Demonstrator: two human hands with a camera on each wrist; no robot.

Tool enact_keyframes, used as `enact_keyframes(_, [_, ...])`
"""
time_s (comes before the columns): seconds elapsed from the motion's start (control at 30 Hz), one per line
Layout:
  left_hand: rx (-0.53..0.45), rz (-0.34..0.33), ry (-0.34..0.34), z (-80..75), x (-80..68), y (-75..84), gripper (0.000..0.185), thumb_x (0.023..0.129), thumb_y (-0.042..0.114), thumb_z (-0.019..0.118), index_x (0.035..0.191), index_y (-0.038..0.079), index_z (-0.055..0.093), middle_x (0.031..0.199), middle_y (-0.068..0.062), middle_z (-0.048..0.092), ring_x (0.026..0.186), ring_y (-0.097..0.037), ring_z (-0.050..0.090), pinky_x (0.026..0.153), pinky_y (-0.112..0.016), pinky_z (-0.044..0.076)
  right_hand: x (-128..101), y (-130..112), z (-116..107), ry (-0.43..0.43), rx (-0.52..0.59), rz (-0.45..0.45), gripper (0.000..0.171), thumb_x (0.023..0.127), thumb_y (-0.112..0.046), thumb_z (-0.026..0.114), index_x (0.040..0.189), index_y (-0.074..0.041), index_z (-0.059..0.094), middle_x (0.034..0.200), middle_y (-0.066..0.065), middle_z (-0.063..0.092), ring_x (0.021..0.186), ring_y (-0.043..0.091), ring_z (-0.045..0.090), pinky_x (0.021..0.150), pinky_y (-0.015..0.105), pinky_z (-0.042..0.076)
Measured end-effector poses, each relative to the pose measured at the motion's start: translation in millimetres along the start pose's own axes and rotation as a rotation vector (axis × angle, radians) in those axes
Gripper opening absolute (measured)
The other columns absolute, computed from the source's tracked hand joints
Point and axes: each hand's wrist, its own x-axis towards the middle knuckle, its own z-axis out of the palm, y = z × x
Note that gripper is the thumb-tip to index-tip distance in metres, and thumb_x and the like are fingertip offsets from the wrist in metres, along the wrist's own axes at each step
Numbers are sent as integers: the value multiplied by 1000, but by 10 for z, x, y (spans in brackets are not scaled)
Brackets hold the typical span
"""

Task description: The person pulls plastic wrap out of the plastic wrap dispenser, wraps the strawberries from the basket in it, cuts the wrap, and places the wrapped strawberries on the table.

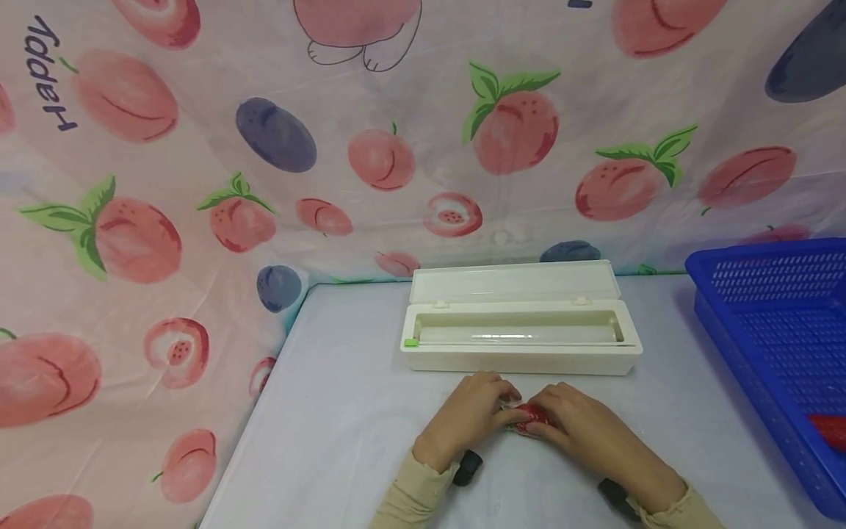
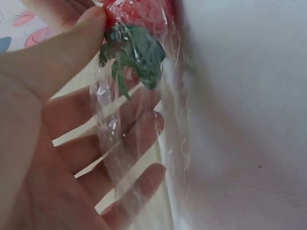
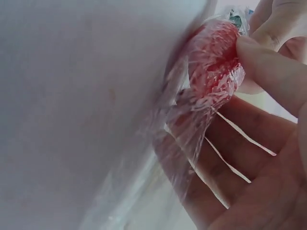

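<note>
A red strawberry (image 1: 531,420) with green leaves (image 2: 139,52) is wrapped in clear cling film (image 3: 187,134), low over the white table in front of the dispenser. My left hand (image 1: 463,419) pinches its leafy end between thumb and forefinger, the other fingers spread behind the loose film. From the opposite side my right hand (image 1: 584,426) grips the red body with its thumb, its remaining fingers extended behind the trailing film. Just beyond both hands stands a white cling film dispenser (image 1: 522,360), lid raised, with a film roll (image 1: 515,334) inside.
To the right is a blue plastic basket (image 1: 740,353) with a red item (image 1: 829,432) partly visible in it. A green slider (image 1: 411,342) sits at the dispenser's left end. Fruit-printed cloth (image 1: 383,95) hangs behind and to the left of the white table (image 1: 317,411).
</note>
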Motion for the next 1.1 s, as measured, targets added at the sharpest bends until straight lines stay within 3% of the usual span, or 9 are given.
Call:
enact_keyframes(0.23, [-43, 30, 35, -97, -19, -22, 35, 88, 46, 73, 107, 17, 75, 102, 9, 71, 95, -2, 62, 87, -17, 49, 8, 13, 1, -29, 96, 27, 23, 86, -33, 77, 99, -16, 69, 86, -14, 62, 76, -1, 52, 67, 27, 50])
enact_keyframes(0.43, [-139, -9, 98, -353, -116, -33, 32, 90, 39, 72, 111, 15, 73, 111, 8, 71, 109, -8, 63, 96, -23, 50, 0, 27, -48, -27, 178, 54, 28, 86, -38, 76, 101, -17, 68, 85, -16, 63, 75, -2, 53, 66, 24, 50])
enact_keyframes(0.5, [-131, -27, 133, -460, -160, -22, 31, 91, 38, 72, 112, 16, 72, 113, 7, 70, 111, -10, 62, 97, -26, 50, 2, 6, -97, -20, 200, 63, 28, 85, -37, 77, 102, -17, 68, 85, -16, 63, 77, -2, 55, 67, 25, 51])
enact_keyframes(0.83, [-91, -18, 465, -820, -345, 20, 29, 88, 31, 77, 113, 18, 70, 113, 7, 67, 111, -11, 60, 96, -30, 51, -16, -93, -351, 69, 235, 72, 26, 83, -28, 80, 104, -19, 67, 93, -15, 67, 83, 1, 61, 76, 31, 58])
enact_keyframes(1.0, [-169, -29, 630, -946, -413, 18, 35, 87, 27, 78, 118, 14, 66, 116, 3, 64, 112, -13, 60, 97, -35, 51, -54, -158, -462, 175, 268, 88, 26, 84, -31, 79, 106, -23, 66, 94, -16, 67, 86, 2, 62, 80, 34, 58])
enact_keyframes(1.1, [-247, -54, 688, -989, -435, 8, 41, 87, 27, 78, 123, 12, 64, 116, 1, 63, 109, -14, 59, 95, -39, 52, -64, -197, -494, 249, 276, 94, 27, 85, -31, 79, 108, -24, 66, 95, -16, 67, 87, 3, 63, 79, 32, 58])
